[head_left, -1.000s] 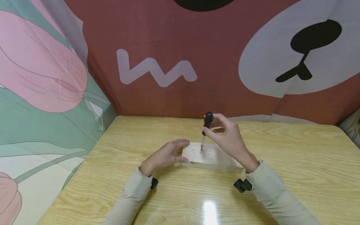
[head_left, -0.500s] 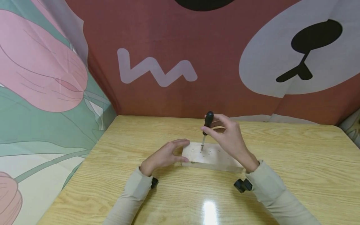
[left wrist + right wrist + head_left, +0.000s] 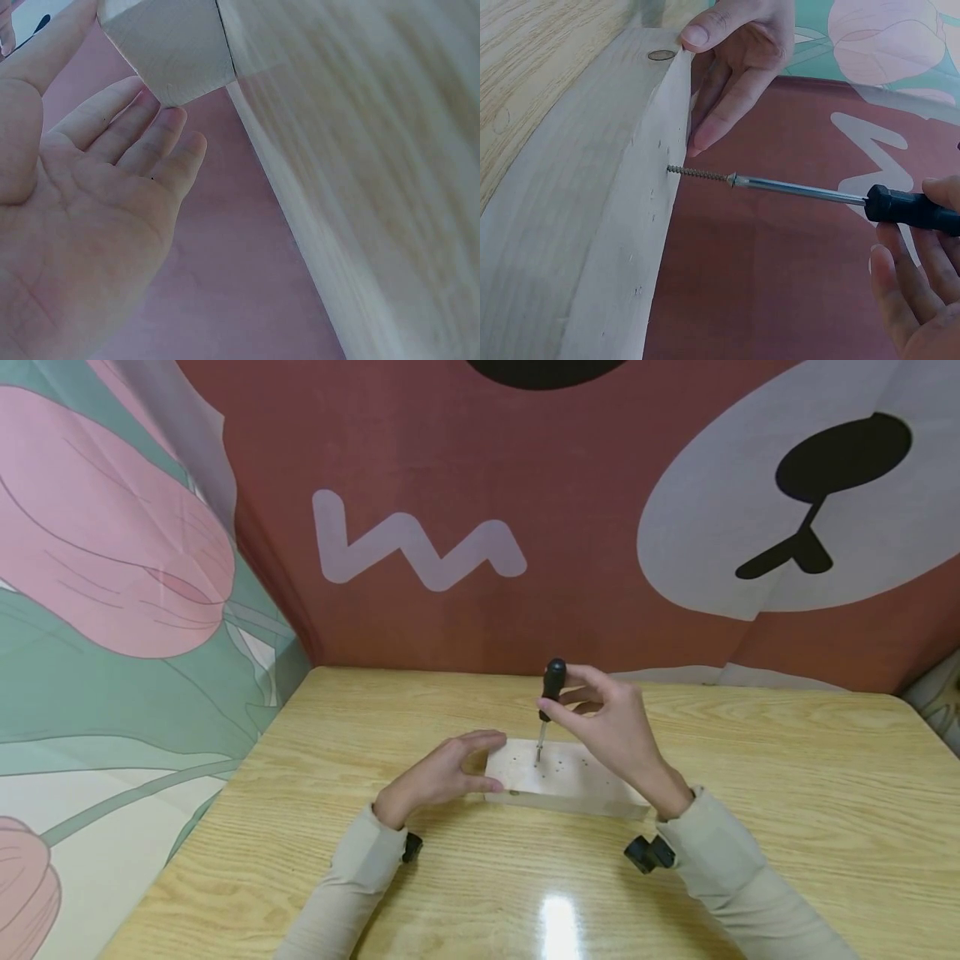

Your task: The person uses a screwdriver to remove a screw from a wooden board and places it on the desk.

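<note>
A pale wooden block [image 3: 562,802] lies on the table, its top marked with several small holes. My left hand [image 3: 442,768] holds the block's left end, thumb at the near edge and fingers at the far edge. In the right wrist view, a screw [image 3: 697,173] stands with its point in the block and most of its thread exposed. The screwdriver [image 3: 554,681] has a black handle and a metal shaft, whose tip meets the screw head. My right hand [image 3: 618,727] pinches that handle between thumb and fingers, above the block. The screwdriver leans slightly right at its top.
The wood-grain table [image 3: 360,710] reaches back to a red printed cloth [image 3: 420,627] hanging behind it. Another printed cloth [image 3: 135,710] covers the left side. Black wrist devices [image 3: 648,854] sit beneath both cuffs, close to the tabletop.
The screwdriver handle has rocked slightly right and back, with the right thumb and fingers shifting a little on it. Left hand, block and screw look unmoved.
</note>
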Demonstrator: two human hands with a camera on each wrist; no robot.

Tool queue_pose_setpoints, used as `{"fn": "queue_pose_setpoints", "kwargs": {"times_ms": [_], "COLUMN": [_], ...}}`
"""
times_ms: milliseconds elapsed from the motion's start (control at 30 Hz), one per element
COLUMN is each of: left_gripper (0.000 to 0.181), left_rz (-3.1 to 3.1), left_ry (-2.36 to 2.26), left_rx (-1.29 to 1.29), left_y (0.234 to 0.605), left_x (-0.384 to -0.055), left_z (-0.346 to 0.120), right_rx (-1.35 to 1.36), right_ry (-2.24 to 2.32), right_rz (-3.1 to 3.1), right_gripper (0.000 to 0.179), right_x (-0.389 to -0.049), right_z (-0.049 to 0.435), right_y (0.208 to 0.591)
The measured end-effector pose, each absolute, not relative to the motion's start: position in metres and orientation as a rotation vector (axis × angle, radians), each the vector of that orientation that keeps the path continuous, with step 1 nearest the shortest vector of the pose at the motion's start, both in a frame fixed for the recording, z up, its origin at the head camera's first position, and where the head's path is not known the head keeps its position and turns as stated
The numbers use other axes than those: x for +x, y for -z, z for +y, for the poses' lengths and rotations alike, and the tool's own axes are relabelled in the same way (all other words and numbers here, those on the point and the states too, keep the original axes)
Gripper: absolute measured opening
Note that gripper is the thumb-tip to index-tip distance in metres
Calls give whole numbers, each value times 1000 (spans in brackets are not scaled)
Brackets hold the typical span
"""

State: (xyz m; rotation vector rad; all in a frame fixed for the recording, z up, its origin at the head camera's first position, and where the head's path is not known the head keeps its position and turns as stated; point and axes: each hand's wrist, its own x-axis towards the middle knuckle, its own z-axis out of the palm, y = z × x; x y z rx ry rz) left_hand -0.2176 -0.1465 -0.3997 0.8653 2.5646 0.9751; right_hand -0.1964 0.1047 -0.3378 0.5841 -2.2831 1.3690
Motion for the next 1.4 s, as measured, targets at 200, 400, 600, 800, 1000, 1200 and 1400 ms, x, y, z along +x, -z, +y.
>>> {"fn": "queue_pose_setpoints", "kwargs": {"times_ms": [200,400,600,800,1000,1200,1400], "left_gripper": [71,70,70,70,70,67,65], "left_rz": [2569,2562,2559,2566,2571,2593,2625], "left_ry": [-967,-977,-988,-975,-976,-996,-1020], "left_rx": [868,864,886,860,856,888,867], "left_y": [398,398,398,399,399,398,394], "left_x": [-217,-217,-217,-216,-215,-213,-212], "left_z": [-146,-146,-146,-145,-146,-148,-144], "right_rx": [593,593,599,595,573,590,572], "right_ry": [-1353,-1341,-1355,-1336,-1324,-1332,-1378], "right_rz": [-2266,-2253,-2224,-2217,-2236,-2230,-2227], "right_gripper": [37,36,34,31,30,30,30], "right_x": [-197,-196,-196,-195,-193,-194,-191], "right_z": [105,107,110,112,114,117,125], "right_y": [336,335,337,337,337,338,337]}}
